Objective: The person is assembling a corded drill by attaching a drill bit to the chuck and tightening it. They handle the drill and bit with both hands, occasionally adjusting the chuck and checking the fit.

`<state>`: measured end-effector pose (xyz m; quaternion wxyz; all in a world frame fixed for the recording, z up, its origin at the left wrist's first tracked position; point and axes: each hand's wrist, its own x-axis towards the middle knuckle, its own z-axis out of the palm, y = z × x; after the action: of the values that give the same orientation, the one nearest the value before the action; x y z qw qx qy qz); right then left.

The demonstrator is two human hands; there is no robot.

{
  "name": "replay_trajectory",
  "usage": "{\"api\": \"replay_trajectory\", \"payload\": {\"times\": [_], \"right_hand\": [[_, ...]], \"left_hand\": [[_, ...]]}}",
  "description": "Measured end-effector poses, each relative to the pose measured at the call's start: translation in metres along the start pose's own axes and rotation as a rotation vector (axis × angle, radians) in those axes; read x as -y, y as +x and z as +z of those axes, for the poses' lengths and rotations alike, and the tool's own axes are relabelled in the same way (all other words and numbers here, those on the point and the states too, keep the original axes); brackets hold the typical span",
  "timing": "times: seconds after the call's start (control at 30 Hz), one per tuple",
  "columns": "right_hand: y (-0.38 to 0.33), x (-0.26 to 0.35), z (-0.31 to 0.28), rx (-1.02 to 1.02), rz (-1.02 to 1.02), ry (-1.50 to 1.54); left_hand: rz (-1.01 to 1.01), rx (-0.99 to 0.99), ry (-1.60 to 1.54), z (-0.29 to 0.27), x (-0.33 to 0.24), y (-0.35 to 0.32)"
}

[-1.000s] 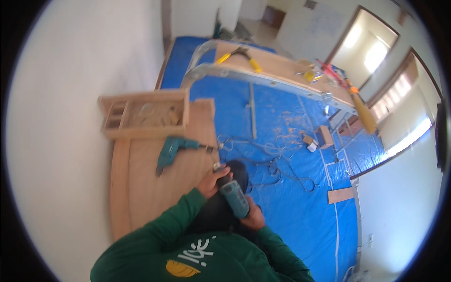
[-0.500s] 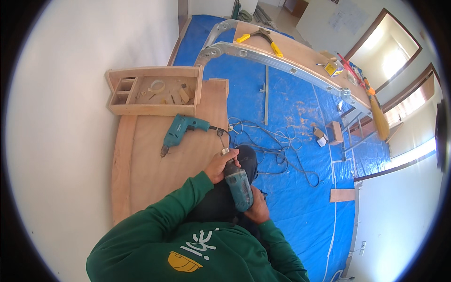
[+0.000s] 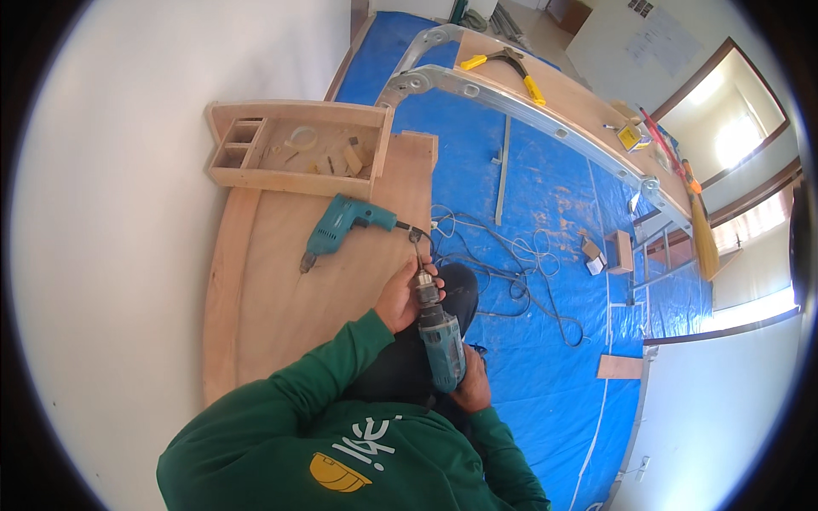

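Note:
A teal power drill (image 3: 443,345) lies across my lap, its chuck pointing away from me. My right hand (image 3: 474,383) is wrapped round its rear handle. My left hand (image 3: 399,296) curls about the metal chuck (image 3: 426,289), fingertips showing on the chuck's right side. A thin shaft (image 3: 418,254) stands out past the chuck; its tip overlaps the dark cord behind, so its exact kind is unclear. Just ahead on the wooden panel (image 3: 298,324) rests a second teal drill (image 3: 341,228), lying on its side with its bit toward the lower left.
A wooden tray (image 3: 294,181) holding a tape roll and scraps sits on the panel. Tangled cords (image 3: 520,272) lie on the blue sheet (image 3: 537,383). Beyond stands a metal ladder platform (image 3: 537,123) with yellow-handled cutters (image 3: 509,64), a box (image 3: 632,136) and a broom (image 3: 700,230).
My view has shifted slightly. My left hand's grip has loosened and slid a little, showing more of the chuck. The right hand keeps its hold on the drill.

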<state>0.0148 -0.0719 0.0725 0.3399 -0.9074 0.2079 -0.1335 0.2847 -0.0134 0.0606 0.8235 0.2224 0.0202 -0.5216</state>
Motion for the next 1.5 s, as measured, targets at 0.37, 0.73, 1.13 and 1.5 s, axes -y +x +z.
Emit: {"api": "replay_trajectory", "payload": {"times": [0.37,0.73,1.13,1.5], "right_hand": [[-0.005,-0.019,0.013,-0.016,-0.009,-0.023],[-0.006,-0.026,0.016,0.054,0.079,-0.041],[-0.004,-0.029,0.017,0.059,0.046,-0.040],[-0.004,-0.027,0.017,0.059,0.029,-0.062]], "left_hand": [[0.155,-0.010,0.066,0.012,0.006,-0.002],[0.221,-0.036,0.161,0.018,0.005,-0.005],[0.225,-0.033,0.145,0.020,0.002,-0.011],[0.233,-0.014,0.144,0.018,0.003,-0.010]]}}
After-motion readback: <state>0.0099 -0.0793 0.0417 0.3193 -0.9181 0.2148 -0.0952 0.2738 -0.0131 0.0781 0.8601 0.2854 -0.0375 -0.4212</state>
